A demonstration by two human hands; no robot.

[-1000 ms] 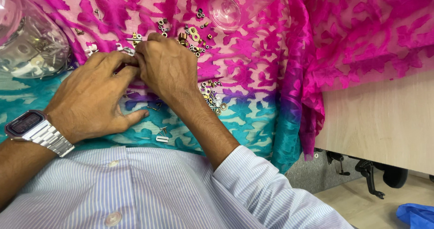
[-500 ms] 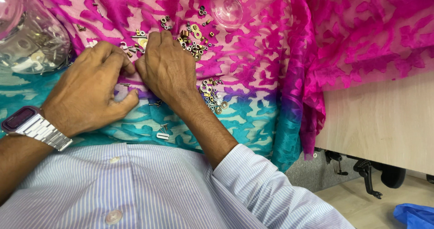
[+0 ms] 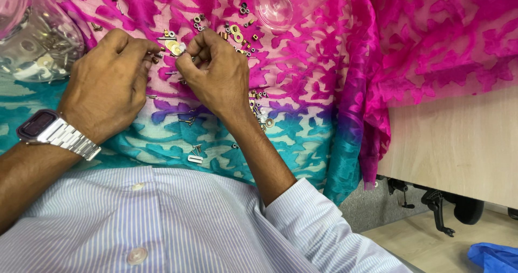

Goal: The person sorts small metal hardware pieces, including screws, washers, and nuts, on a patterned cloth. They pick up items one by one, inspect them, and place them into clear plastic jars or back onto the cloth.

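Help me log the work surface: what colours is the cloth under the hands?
Head view: the cloth is pink and magenta, turning teal near the person.

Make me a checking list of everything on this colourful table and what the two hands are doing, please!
Surface: pink and teal patterned cloth spread over a pale wooden table.
Job's things: gold washer between the fingertips of both hands; small screws, nuts and washers scattered on the cloth.
Clutter: clear container of metal parts at the upper left; clear round lid at the top; more small parts near the shirt.
Grippers: left hand and right hand curled, fingertips pinched together over the parts; silver wristwatch on the left wrist.
Cables: nothing seen.
Surroundings: striped shirt, black chair base, blue object on the floor.
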